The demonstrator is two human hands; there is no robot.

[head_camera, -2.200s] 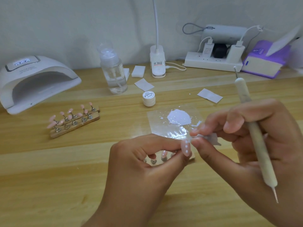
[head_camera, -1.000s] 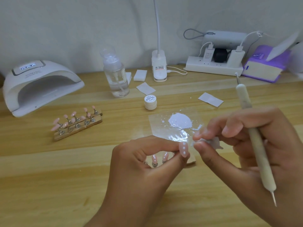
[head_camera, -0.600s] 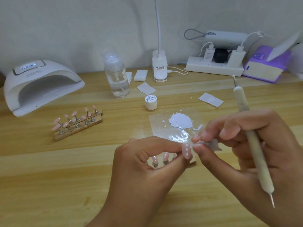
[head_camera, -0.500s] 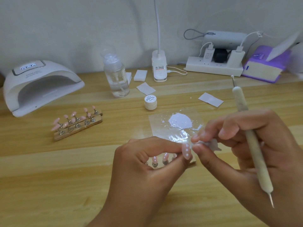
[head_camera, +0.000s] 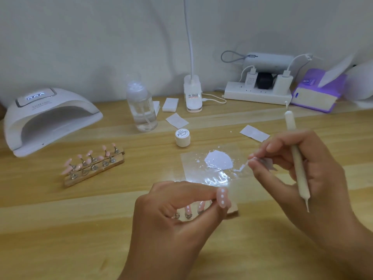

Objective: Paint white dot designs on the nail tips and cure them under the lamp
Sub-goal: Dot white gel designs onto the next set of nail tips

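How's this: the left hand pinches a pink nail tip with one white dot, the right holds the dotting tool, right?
Not one: the head view shows three white dots on the pink nail tip. The left hand does pinch it, and the right hand holds the dotting tool.

Plain white wall [head_camera: 80, 37] behind; light wooden tabletop [head_camera: 60, 229], grain running sideways; gooseneck desk lamp [head_camera: 192, 98] at back.

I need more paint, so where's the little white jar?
Head view: the little white jar stands mid-table, just behind the clear palette sheet and front-right of the pump bottle.
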